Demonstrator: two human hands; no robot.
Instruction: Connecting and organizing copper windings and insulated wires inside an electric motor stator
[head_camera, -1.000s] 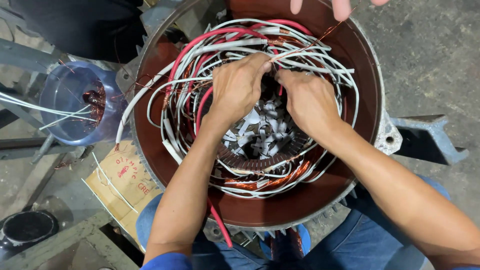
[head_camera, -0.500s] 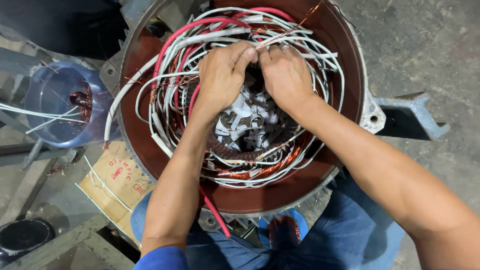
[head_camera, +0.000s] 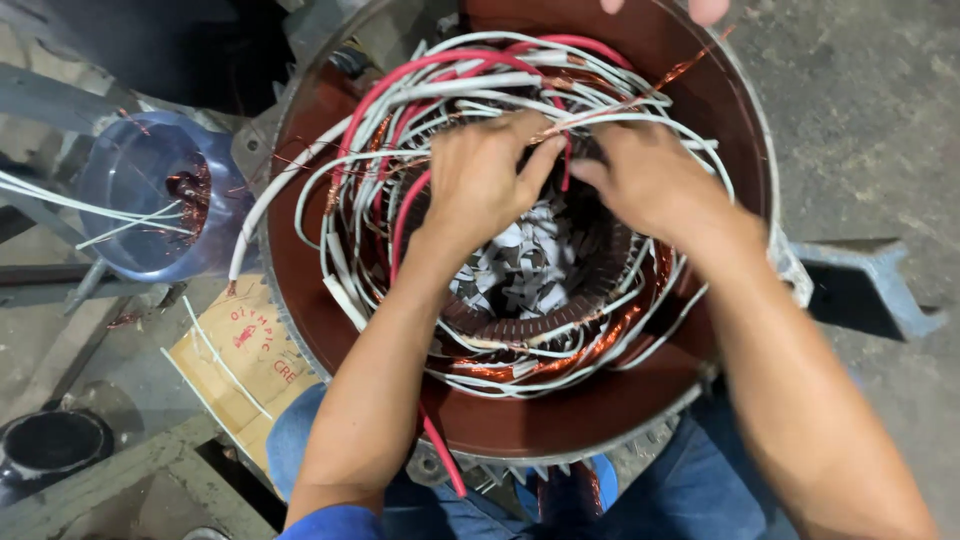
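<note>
A large round motor stator with a red-brown housing (head_camera: 560, 420) stands in front of me, filled with copper windings (head_camera: 520, 365) and loops of white and red sleeved leads (head_camera: 480, 75). My left hand (head_camera: 480, 180) is closed on a bundle of these leads near the far side of the bore. Just to its right, my right hand (head_camera: 650, 180) pinches the same wire bundle. White paper slot liners (head_camera: 520, 260) show in the bore below both hands. Another person's fingertips (head_camera: 690, 8) rest on the far rim.
A blue plastic tub (head_camera: 150, 200) with copper scraps and white leads sits at the left. Under the stator's near left lies a piece of brown cardboard (head_camera: 235, 360). A dark round pot (head_camera: 50, 445) is at bottom left, and a grey metal mounting foot (head_camera: 870, 290) juts out right.
Both hands stayed on the wire bundle at the far side of the bore and drew slightly apart. The view shifted so the stator fills more of the frame.
</note>
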